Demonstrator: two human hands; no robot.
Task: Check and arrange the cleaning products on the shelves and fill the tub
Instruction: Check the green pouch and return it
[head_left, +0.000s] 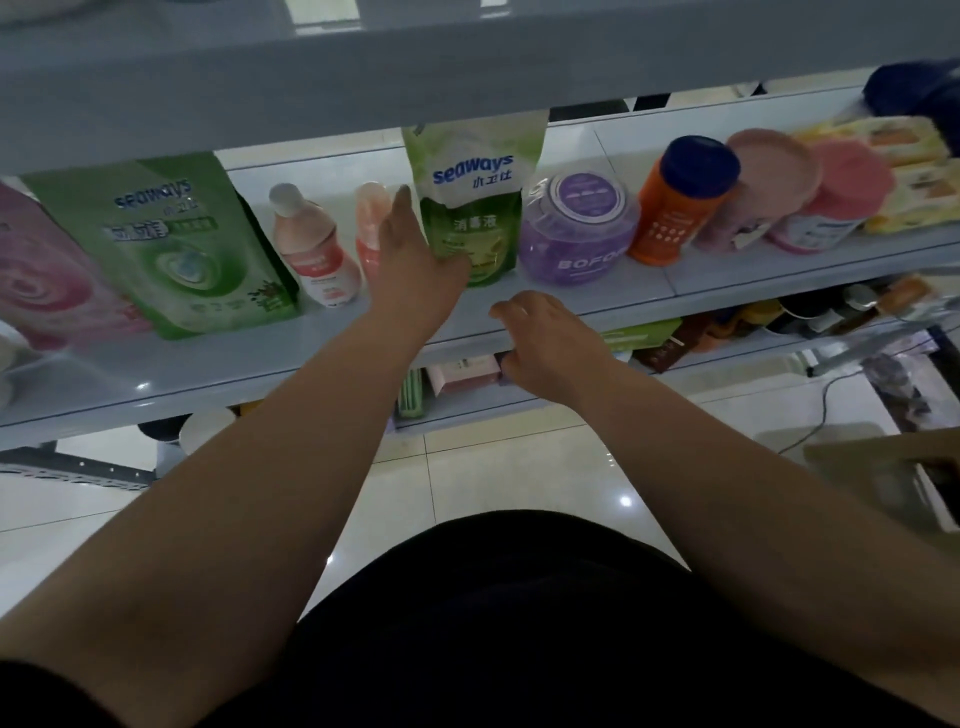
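Observation:
My left hand reaches onto the middle shelf with straight fingers. It lies against the left side of a small green Seaways pouch, its thumb in front of the pouch's base, and partly covers a small pink bottle. My right hand hangs at the shelf's front edge with loosely curled fingers and holds no product. Along the shelf stand a large green Seaways pouch, a pink bottle with a white cap, a purple jar and an orange bottle with a blue cap.
A pink pouch stands at the far left; pink-lidded tubs and yellow packs stand at the right. The shelf above overhangs closely. The lower shelf holds boxes. A cardboard box sits on the tiled floor to the right.

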